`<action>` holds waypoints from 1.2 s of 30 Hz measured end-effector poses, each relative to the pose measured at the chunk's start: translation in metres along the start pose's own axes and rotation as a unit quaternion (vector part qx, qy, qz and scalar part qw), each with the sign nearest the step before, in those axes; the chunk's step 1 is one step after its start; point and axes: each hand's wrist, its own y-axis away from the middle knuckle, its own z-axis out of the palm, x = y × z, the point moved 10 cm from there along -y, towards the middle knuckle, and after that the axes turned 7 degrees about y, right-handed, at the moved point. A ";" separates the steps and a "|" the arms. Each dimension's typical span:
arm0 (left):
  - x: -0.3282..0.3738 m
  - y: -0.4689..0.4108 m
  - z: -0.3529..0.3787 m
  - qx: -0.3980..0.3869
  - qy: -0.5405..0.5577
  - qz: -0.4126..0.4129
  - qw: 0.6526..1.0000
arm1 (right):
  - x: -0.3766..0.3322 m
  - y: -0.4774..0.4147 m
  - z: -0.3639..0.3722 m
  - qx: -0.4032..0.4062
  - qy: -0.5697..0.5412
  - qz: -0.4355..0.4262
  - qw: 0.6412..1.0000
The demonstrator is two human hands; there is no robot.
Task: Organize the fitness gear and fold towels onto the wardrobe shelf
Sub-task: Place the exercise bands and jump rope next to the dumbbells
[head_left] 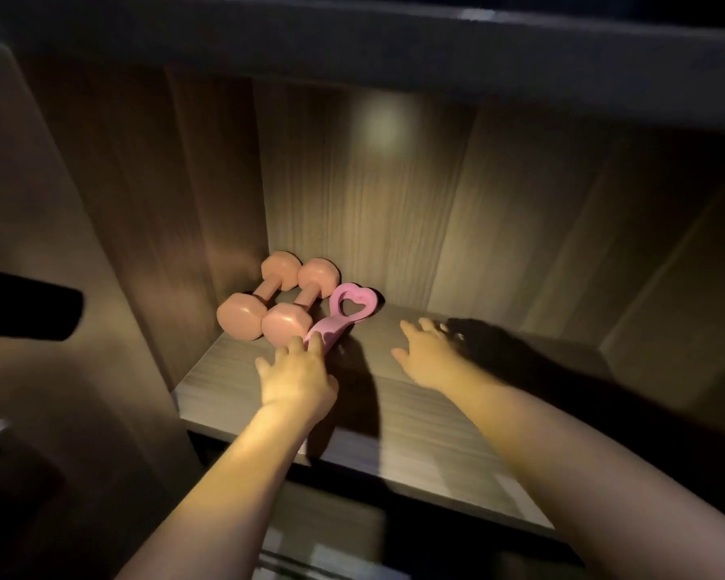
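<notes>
Head view: a wardrobe shelf (419, 433) of grey wood grain runs from near left to far right, lit from the front and dim toward the right. In its far left corner, against the left side wall (210, 194) and close to the back panel (373, 211), lie two salmon-pink dumbbells side by side and touching, the left dumbbell (257, 298) and the right dumbbell (304, 298), both with handles pointing from near to far. Just right of them, touching the near head of the right dumbbell, lies a pink fitness handle (325, 328) with a heart-shaped loop at its far end and a stem running toward the near side. The left hand (298, 378) reaches in palm down, its fingers (296, 347) stretched forward and resting on the near end of that stem, the thumb splayed out to the left and not wrapped round it. The right hand (430, 355) is further right over bare board, well apart from the handle, palm down with fingers spread and relaxed, holding nothing; whether it touches the board cannot be told. Both hands cast dark shadows to their right. A soft patch of light (384, 123) shows high on the back panel.
</notes>
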 end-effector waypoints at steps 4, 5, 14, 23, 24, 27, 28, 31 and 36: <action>0.021 0.054 -0.020 -0.027 0.010 0.023 0.999 | 0.018 0.089 -0.019 -0.018 -0.013 -0.002 1.000; 0.027 0.072 -0.024 -0.029 0.008 0.036 0.999 | 0.023 0.113 -0.020 -0.025 -0.016 -0.005 1.000; 0.052 0.174 -0.011 0.033 -0.032 0.129 0.991 | 0.039 0.225 0.012 -0.003 0.024 -0.045 0.999; 0.081 0.152 -0.040 -0.080 -0.025 0.130 0.988 | 0.032 0.199 -0.031 -0.056 0.014 -0.071 0.996; 0.084 0.154 -0.051 -0.096 -0.030 0.126 0.987 | 0.034 0.202 -0.043 -0.064 0.013 -0.070 0.995; 0.093 0.171 -0.079 -0.142 -0.055 0.123 0.981 | 0.035 0.225 -0.073 -0.101 0.006 -0.060 0.993; 0.096 0.180 -0.087 -0.164 -0.061 0.125 0.977 | 0.034 0.237 -0.080 -0.121 -0.004 -0.057 0.991; 0.110 0.202 -0.116 -0.197 -0.070 0.138 0.968 | 0.035 0.272 -0.104 -0.144 -0.029 -0.047 0.988; 0.147 0.227 -0.133 -0.239 -0.061 0.190 0.950 | 0.056 0.309 -0.128 -0.135 -0.059 -0.012 0.989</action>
